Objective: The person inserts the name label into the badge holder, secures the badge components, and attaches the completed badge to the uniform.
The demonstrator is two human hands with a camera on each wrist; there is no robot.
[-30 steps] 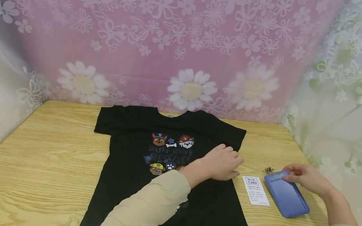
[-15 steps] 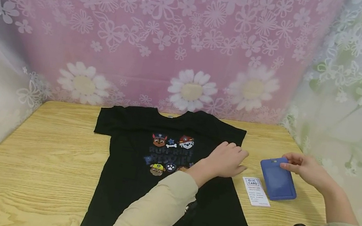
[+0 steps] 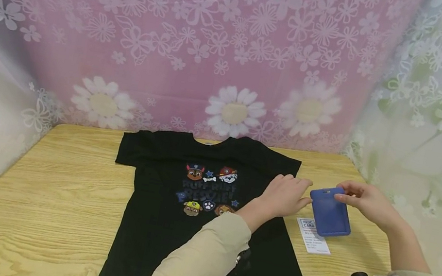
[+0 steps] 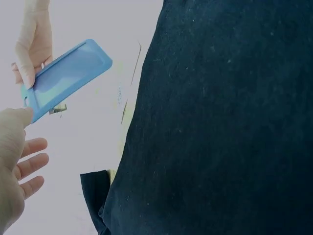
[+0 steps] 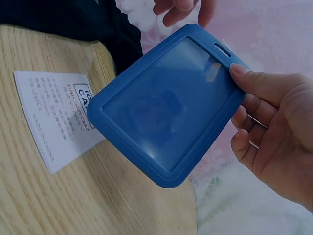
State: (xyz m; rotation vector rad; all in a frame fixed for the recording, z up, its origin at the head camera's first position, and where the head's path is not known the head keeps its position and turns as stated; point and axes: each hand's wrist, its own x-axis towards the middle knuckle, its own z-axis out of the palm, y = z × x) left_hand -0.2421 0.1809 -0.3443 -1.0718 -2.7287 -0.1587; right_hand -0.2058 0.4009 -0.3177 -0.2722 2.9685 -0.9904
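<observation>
A blue badge holder (image 3: 329, 215) with a clear window and a slot at its top end is held up over the table. My right hand (image 3: 365, 203) pinches it near the slotted end, thumb on the front face (image 5: 279, 127). My left hand (image 3: 285, 196) is beside the holder's other top corner, fingers spread and relaxed. In the left wrist view the left thumb overlaps that corner (image 4: 17, 161); whether it touches I cannot tell. A white printed ID card insert (image 3: 317, 244) lies on the table, partly hidden under the holder in the head view.
A black T-shirt (image 3: 166, 247) with cartoon dog prints lies spread on the wooden table (image 3: 36, 204), left of the card. A pink floral curtain (image 3: 174, 51) stands behind the table, and a white floral one (image 3: 428, 169) at the right.
My right hand has lifted the badge holder off the table and carried it left, over the card. My left hand has moved slightly right toward it.
</observation>
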